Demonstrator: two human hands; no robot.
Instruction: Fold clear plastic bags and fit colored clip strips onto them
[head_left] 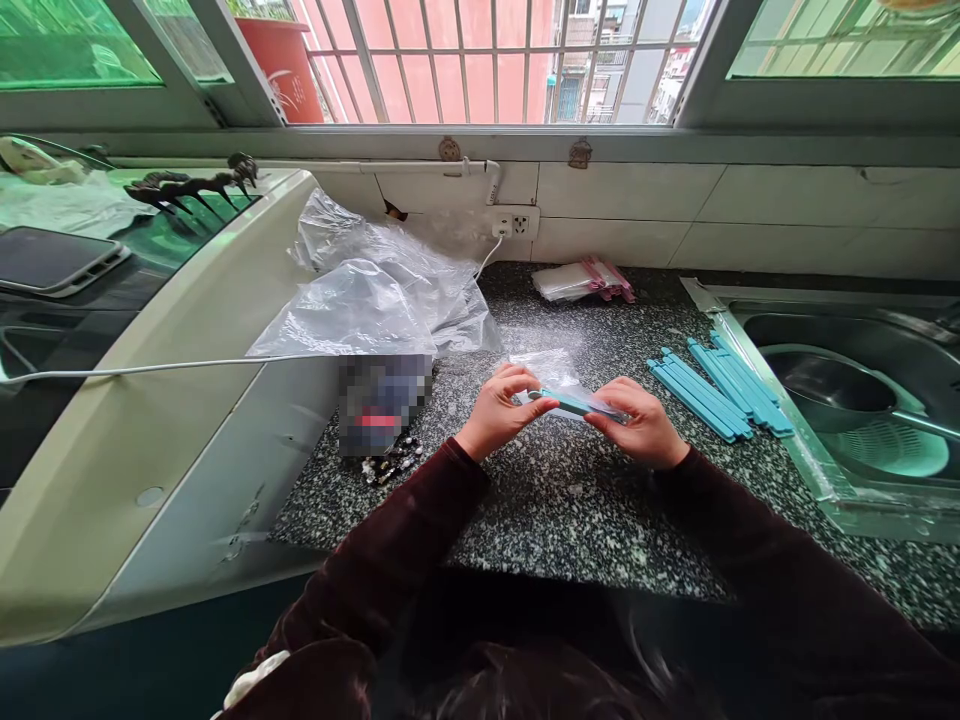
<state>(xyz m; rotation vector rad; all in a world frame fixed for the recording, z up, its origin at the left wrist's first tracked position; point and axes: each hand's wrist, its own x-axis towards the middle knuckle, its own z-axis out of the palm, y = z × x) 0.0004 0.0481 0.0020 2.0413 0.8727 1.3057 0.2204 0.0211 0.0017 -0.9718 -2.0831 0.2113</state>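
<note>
I have a teal strip (571, 403) up in front of me, just above the bench (555, 520), lying nearly level between my two hands. My left hand (501, 410) has its fingers closed in a pinch on the strip's 9 o'clock end, thumb along the near side. My right hand (641, 425) has its fingers closed too, at the 3 o'clock end, where clear plastic (544, 368) is gathered against the strip; I can't tell how much of that grip is on plastic and how much on the strip.

As I judge it, the step in hand is bringing strip and plastic together. The next move calls for a light, steady pinch on both sides, keeping the strip in line with the thin plastic so that it neither bunches nor tears. Whether the strip is inside the plastic or only against it, I can't make out.

From my hands, loose teal strips (697, 398) lie side by side toward 3 o'clock, near the sink (832, 490). Pink-edged bags (570, 281) are stacked at 12, and a big crumpled plastic sheet (367, 305) spreads at 10.
</note>
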